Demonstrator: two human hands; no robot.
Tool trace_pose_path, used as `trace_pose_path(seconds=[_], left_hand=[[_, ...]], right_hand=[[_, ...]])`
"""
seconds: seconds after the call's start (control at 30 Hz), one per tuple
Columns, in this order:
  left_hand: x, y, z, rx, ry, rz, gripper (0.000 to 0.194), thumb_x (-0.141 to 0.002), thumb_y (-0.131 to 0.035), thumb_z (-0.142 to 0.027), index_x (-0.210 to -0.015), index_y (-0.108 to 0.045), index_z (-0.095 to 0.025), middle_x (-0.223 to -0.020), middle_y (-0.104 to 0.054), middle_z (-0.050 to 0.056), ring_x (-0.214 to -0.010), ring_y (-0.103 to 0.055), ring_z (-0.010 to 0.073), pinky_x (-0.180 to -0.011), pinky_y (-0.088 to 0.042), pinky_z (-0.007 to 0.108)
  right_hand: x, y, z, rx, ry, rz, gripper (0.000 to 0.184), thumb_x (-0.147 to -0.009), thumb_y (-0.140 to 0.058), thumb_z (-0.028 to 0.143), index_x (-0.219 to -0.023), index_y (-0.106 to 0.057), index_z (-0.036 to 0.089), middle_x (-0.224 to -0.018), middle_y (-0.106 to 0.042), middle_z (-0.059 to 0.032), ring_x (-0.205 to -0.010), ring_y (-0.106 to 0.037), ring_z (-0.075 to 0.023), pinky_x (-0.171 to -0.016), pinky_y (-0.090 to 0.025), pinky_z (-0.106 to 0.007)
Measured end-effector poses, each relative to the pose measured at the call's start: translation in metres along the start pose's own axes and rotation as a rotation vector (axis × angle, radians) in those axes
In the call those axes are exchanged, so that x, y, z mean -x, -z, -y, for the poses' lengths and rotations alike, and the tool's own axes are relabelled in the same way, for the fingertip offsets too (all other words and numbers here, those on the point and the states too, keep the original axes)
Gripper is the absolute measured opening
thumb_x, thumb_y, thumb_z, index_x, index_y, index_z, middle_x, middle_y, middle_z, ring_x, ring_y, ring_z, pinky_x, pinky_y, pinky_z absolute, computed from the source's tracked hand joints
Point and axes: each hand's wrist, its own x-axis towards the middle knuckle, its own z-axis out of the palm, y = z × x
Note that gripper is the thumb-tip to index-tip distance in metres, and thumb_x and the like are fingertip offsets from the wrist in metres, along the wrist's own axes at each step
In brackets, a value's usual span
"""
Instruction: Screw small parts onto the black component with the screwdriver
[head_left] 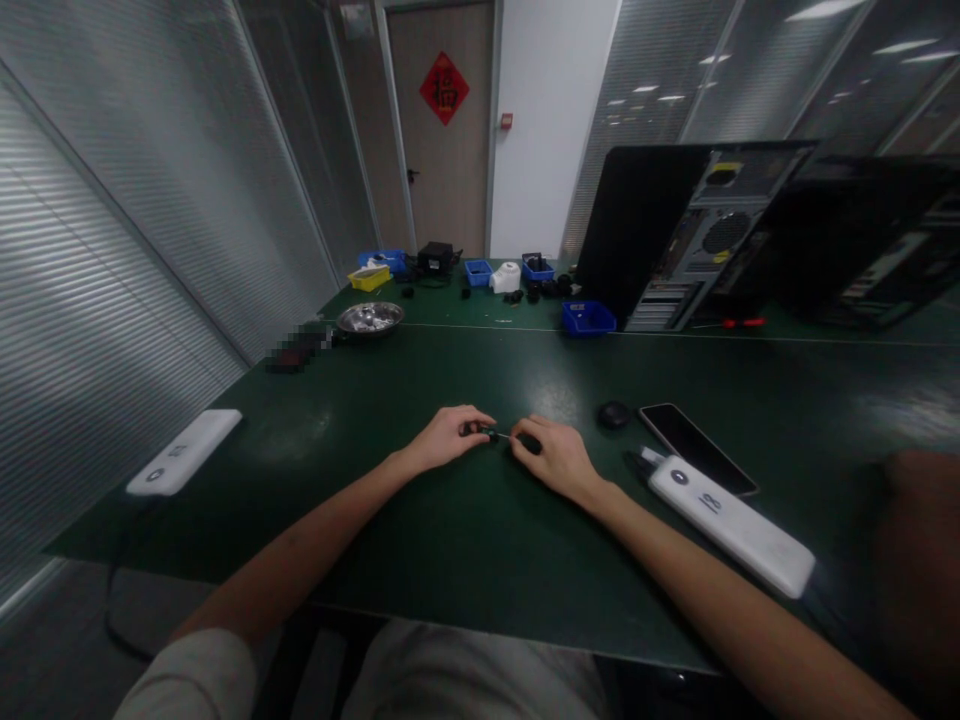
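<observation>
Judging by its slight bulk, the part (pixel 493 435) held between the left hand (pixel 454 437) and the right hand (pixel 555 452) is likely light. Its dark body is probably hard, though too much is covered for it to be identified. It is held well to the left of the phone (pixel 697 448); whether the table (pixel 450 540) is touched by it cannot be told. A thin, pale rod (pixel 504 436), apparently metal, is seen running from the body to the right hand. Stiffness is suggested by its straight line, yet a slip could be caused by its narrowness. The part is best taken by its thicker body, and the rod near its end.

The body is pinched by the left hand's grip, drawn almost together; the rod's end is pinched just as narrowly by the right.

Just left of the phone, a round black puck (pixel 614 414) is set. On the phone's near side, a smooth white bank (pixel 731 525) with rounded edges is laid. Far beyond the phone, a boxy dark tower (pixel 660 235) with slotted metal is stood; to the phone's far left, a shiny, shallow bowl (pixel 370 319) is placed.
</observation>
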Motion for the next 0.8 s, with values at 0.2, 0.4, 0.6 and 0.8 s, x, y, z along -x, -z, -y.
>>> trace_pose_path(seconds=[0.2, 0.4, 0.6, 0.8], left_hand=[[0.0024, -0.0014, -0.0019, 0.013, -0.028, -0.002, 0.023, -0.094, -0.066, -0.03, -0.112, -0.076, -0.019, -0.105, -0.07, 0.008, -0.083, -0.062, 0.0159, -0.073, -0.047, 0.028], [0.0042, 0.0002, 0.0013, 0.014, -0.059, -0.007, 0.022, -0.096, -0.065, -0.029, -0.112, -0.077, -0.02, -0.105, -0.071, 0.008, -0.082, -0.063, 0.0153, -0.074, -0.049, 0.027], [0.0045, -0.0017, 0.0026, 0.026, -0.133, 0.002, 0.023, -0.096, -0.065, -0.027, -0.115, -0.077, -0.024, -0.112, -0.072, 0.007, -0.1, -0.067, 0.0179, -0.092, -0.051, 0.032], [0.0069, -0.0036, -0.0001, 0.004, -0.181, 0.007, 0.024, -0.096, -0.064, -0.026, -0.117, -0.077, -0.023, -0.114, -0.072, 0.008, -0.104, -0.068, 0.0189, -0.094, -0.052, 0.033]], right_hand=[[0.0002, 0.0, 0.0022, 0.012, 0.001, -0.006, 0.018, -0.097, -0.056, 0.035, -0.098, -0.07, 0.025, -0.092, -0.067, -0.0009, -0.079, -0.061, -0.0155, -0.067, -0.035, -0.027], [0.0, 0.0003, 0.0035, 0.004, 0.016, -0.003, 0.016, -0.097, -0.056, 0.034, -0.097, -0.07, 0.025, -0.091, -0.068, -0.0007, -0.077, -0.06, -0.0155, -0.066, -0.035, -0.026], [-0.0004, -0.0018, 0.0021, -0.025, 0.056, 0.018, 0.019, -0.1, -0.052, 0.035, -0.102, -0.068, 0.025, -0.097, -0.068, -0.0013, -0.079, -0.061, -0.0151, -0.068, -0.038, -0.026], [0.0009, -0.0026, 0.0051, -0.036, 0.103, 0.029, 0.019, -0.102, -0.051, 0.034, -0.103, -0.066, 0.024, -0.096, -0.067, -0.0014, -0.078, -0.06, -0.0149, -0.069, -0.039, -0.026]])
